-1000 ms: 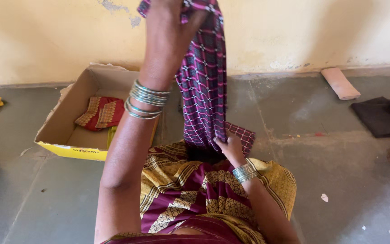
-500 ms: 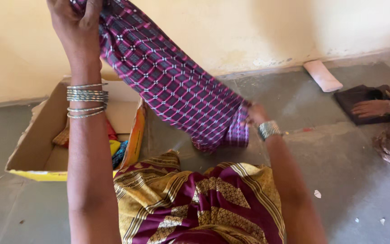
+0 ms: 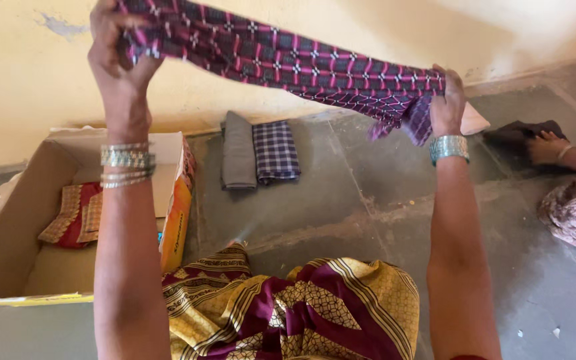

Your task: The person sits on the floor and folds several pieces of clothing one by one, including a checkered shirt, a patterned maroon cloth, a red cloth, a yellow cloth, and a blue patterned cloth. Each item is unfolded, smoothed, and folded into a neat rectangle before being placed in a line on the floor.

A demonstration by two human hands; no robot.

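Both hands are gripping one cloth (image 3: 288, 63), maroon with a dark check and small white crosses, and holding it stretched in the air in front of the wall (image 3: 28, 93). Left hand (image 3: 120, 50) is up at 11 o'clock, fingers closed tight on the cloth's left end. Right hand (image 3: 447, 100) is sitting at 2 o'clock, a bit lower, fingers pinching the right end, with a loose corner hanging down just beside it. The cloth is running as a narrow band from 11 to 2, sloping down to the right, well above the floor (image 3: 368, 213). Bangles are showing on both wrists. Below the cloth, on the floor against the wall at 12 o'clock, two folded cloths are lying side by side and touching: a grey one (image 3: 238, 152) and a blue checked one (image 3: 275, 150). A cardboard box (image 3: 178, 200) is sitting open at 9 o'clock with a red and gold fabric (image 3: 75, 213) inside. A patterned yellow and maroon garment is covering the lap (image 3: 301, 307) at 6 o'clock. At 3 o'clock another person's hand (image 3: 547, 148) is resting on a dark cloth (image 3: 515, 132).
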